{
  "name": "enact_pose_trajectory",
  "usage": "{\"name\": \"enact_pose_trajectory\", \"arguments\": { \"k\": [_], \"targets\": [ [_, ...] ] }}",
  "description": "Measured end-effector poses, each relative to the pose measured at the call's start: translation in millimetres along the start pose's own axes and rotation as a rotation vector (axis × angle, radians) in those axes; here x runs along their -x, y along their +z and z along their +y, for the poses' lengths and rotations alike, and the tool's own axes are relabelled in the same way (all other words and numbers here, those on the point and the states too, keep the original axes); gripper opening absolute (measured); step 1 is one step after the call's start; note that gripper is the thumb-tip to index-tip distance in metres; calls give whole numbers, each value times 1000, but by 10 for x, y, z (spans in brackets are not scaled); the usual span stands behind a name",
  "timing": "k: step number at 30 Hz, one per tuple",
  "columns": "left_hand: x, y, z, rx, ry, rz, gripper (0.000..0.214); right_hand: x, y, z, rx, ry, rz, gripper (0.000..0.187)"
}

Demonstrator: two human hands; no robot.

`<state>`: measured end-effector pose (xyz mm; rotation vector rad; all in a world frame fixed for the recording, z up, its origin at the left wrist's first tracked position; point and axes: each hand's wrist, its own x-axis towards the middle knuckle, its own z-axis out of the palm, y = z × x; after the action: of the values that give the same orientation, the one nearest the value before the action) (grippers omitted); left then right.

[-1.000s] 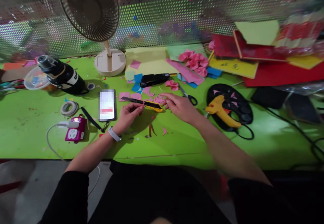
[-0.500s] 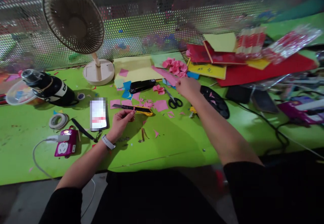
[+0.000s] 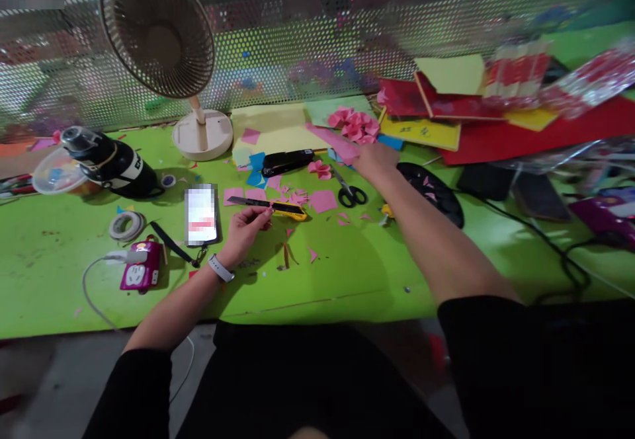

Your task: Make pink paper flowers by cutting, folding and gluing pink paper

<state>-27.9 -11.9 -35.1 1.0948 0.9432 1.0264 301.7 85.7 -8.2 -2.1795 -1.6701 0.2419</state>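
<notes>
My left hand [image 3: 248, 227] is closed in a pinch at the near side of a yellow-and-black utility knife [image 3: 285, 209], its fingertips against or just in front of the handle. Whatever those fingers hold is too small to make out. The knife's blade points left over pink paper squares [image 3: 322, 201]. Farther off to the right, my right hand [image 3: 380, 160] is closed on the near end of a pink paper strip [image 3: 332, 141]; its fingertips are partly hidden. Beyond the strip sits a cluster of pink paper flowers [image 3: 354, 125]. Black-handled scissors [image 3: 351, 194] and a black stapler [image 3: 288, 162] lie between my hands.
A fan [image 3: 202, 135] stands at the back left, near a black bottle [image 3: 124, 171]. A phone [image 3: 202, 214], a tape roll [image 3: 126, 225] and a purple power socket [image 3: 141, 267] lie left. To the right are a black tray [image 3: 436, 194], red card [image 3: 496, 141] and cables.
The whole view has shifted slightly, so things appear a little farther right and higher. Both hands keep nearly the same places beside the knife and on the pink strip.
</notes>
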Motion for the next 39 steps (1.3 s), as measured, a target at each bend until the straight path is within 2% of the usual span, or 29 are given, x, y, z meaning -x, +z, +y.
{"name": "enact_pose_trajectory", "arguments": {
  "k": [2,4,5,7,9,11,13,17,21,30,39],
  "targets": [
    [9,13,10,-6,16,-19,29,136,-17,-68,74,40,8,45],
    [23,31,5,-30,31,-33,30,380,-11,-187,108,-4,19,32],
    [32,40,-4,-56,41,-36,30,536,2,-261,92,-85,17,28],
    [49,56,-32,-119,74,-37,28,878,47,-419,-50,-400,4,20],
    [65,65,-64,-176,122,-56,26,1189,110,-560,-195,-670,-17,20],
    [80,67,-89,-237,184,-88,24,1407,177,-660,-241,-821,19,21],
    [89,61,-101,-319,260,-116,22,1517,237,-711,-234,-888,34,22],
    [97,41,-100,-491,399,-161,19,1553,299,-719,-183,-940,56,24],
    [106,40,-88,-584,475,-186,19,1559,295,-707,-132,-989,112,22],
    [116,46,-104,-633,482,-195,20,1564,281,-697,-38,-1077,184,17],
    [133,49,-89,-663,488,-230,18,1542,301,-651,9,-1143,148,18]
  ]
}}
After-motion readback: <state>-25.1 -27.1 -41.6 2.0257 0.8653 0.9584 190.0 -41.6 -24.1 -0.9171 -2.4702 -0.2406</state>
